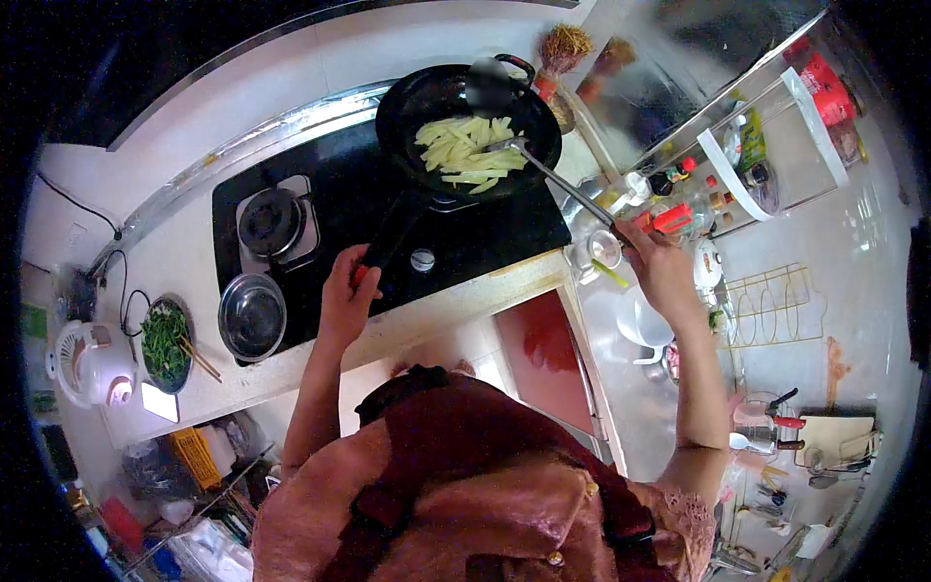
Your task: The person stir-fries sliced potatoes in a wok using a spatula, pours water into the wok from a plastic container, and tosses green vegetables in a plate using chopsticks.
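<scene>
Left hand: the bare left hand grasps the long black wok handle near its red-marked end; if that hold slackened, the wok could swivel or tip under a push from the spatula.
Right hand: the bare right hand is closed round the dark grip of the long metal spatula; too hard a sweep could break strips or flick them over the rim.
Pale strips: the thin, pale yellow-green cut strips lie heaped inside the round black wok, the spatula's head among them; left unturned over heat, the lowest could stick.
Brush: the straw-coloured bristle brush stands just beyond the wok's far side and could scorch if flames spread.
Round metal pan: the shallow grey pan sits at the stove's front corner, where a passing left forearm could knock it.
Under the wok: its burner and any flame are hidden.
Far rim: a grey blur covers part of it.
Spatula head: partly buried, its edge unclear.
Red piece by the right hand: whether it belongs to the spatula or something behind cannot be told.
</scene>
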The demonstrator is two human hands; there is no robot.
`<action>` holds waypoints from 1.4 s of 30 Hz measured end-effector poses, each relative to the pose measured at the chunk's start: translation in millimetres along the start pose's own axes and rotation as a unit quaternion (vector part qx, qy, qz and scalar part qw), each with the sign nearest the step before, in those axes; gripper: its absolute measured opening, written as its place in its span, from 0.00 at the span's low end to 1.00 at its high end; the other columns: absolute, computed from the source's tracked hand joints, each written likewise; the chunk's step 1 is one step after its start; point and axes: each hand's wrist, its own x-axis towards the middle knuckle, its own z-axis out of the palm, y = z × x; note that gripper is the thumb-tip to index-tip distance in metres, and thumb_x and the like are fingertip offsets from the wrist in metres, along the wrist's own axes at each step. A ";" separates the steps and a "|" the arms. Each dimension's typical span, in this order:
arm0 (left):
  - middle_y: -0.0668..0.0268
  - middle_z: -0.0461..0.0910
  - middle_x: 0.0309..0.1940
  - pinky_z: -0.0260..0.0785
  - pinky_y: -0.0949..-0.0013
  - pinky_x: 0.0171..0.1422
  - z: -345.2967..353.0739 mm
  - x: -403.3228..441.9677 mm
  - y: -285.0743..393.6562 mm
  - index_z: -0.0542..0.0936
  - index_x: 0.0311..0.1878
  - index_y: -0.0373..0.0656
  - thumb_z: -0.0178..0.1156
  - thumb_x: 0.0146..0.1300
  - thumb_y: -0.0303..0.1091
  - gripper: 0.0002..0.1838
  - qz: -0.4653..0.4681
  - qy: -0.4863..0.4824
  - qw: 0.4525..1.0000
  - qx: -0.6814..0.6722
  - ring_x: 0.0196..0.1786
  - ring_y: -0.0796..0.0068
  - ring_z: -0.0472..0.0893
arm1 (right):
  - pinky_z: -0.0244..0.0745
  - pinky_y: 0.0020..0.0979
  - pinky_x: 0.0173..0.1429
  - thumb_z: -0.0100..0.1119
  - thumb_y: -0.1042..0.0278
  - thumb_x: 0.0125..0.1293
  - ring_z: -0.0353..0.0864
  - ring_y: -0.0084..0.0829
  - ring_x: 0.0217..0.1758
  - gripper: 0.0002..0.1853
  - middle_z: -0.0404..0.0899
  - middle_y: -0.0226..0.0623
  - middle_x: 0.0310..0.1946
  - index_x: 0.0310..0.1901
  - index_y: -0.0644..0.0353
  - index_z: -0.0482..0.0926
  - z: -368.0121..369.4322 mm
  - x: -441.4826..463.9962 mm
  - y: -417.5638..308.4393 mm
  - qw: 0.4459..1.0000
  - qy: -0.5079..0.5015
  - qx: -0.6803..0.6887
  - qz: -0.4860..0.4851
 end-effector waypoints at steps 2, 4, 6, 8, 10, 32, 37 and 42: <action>0.68 0.73 0.29 0.70 0.76 0.32 0.1 -0.4 1.3 0.69 0.56 0.40 0.56 0.63 0.28 0.18 -0.008 -0.003 1.000 0.003 0.26 0.81 0.75 | 0.75 0.43 0.41 0.57 0.66 0.60 0.81 0.46 0.37 0.19 0.81 0.44 0.36 0.54 0.47 0.76 0.7 2.5 -5.3 0.999 -0.021 -0.025 0.019; 0.67 0.74 0.29 0.70 0.76 0.32 0.4 -0.1 4.1 0.69 0.55 0.40 0.56 0.63 0.28 0.18 -0.017 -0.005 1.000 0.006 0.26 0.81 0.75 | 0.75 0.43 0.39 0.57 0.65 0.61 0.81 0.46 0.36 0.18 0.81 0.44 0.37 0.55 0.46 0.76 2.0 15.4 -13.5 0.997 -0.050 -0.046 0.039; 0.67 0.74 0.30 0.70 0.76 0.32 -1.6 -0.8 6.9 0.69 0.55 0.40 0.56 0.63 0.28 0.17 -0.029 -0.008 0.999 0.010 0.26 0.81 0.75 | 0.75 0.43 0.37 0.56 0.64 0.61 0.81 0.46 0.35 0.18 0.81 0.43 0.35 0.54 0.46 0.76 4.5 13.7 -6.5 1.000 0.008 -0.010 0.024; 0.67 0.74 0.29 0.70 0.75 0.32 0.1 0.3 7.3 0.69 0.56 0.40 0.56 0.63 0.28 0.18 -0.004 0.001 1.000 0.005 0.26 0.80 0.75 | 0.75 0.43 0.34 0.55 0.63 0.62 0.80 0.45 0.31 0.17 0.80 0.43 0.31 0.54 0.45 0.76 5.1 15.0 -4.4 0.999 0.052 0.005 0.000; 0.67 0.74 0.28 0.70 0.75 0.32 1.3 -1.5 8.1 0.69 0.56 0.41 0.56 0.63 0.29 0.18 0.000 0.001 1.000 0.009 0.26 0.80 0.75 | 0.75 0.42 0.28 0.54 0.62 0.62 0.80 0.43 0.25 0.17 0.78 0.43 0.26 0.54 0.45 0.75 6.3 17.8 -10.1 0.996 0.082 0.001 -0.024; 0.65 0.73 0.29 0.70 0.75 0.33 2.4 -1.7 4.5 0.69 0.56 0.39 0.57 0.63 0.28 0.19 -0.018 0.005 1.000 0.005 0.26 0.80 0.75 | 0.75 0.43 0.28 0.54 0.63 0.62 0.80 0.46 0.25 0.17 0.78 0.44 0.27 0.55 0.46 0.74 32.3 13.7 -33.7 0.998 0.042 0.028 -0.047; 0.66 0.73 0.29 0.71 0.75 0.33 0.5 -2.1 5.6 0.69 0.56 0.39 0.57 0.63 0.28 0.19 -0.001 0.006 1.000 0.028 0.26 0.79 0.75 | 0.75 0.43 0.29 0.54 0.63 0.63 0.81 0.45 0.27 0.16 0.79 0.44 0.27 0.53 0.46 0.75 21.4 32.7 -36.5 0.996 0.065 0.052 -0.015; 0.64 0.75 0.31 0.71 0.75 0.33 -0.5 -2.0 3.9 0.69 0.56 0.39 0.57 0.63 0.29 0.19 -0.018 -0.002 1.000 0.018 0.26 0.79 0.75 | 0.75 0.44 0.29 0.54 0.61 0.63 0.81 0.46 0.27 0.18 0.80 0.44 0.25 0.55 0.43 0.73 47.8 44.9 -38.9 0.997 0.070 0.023 -0.025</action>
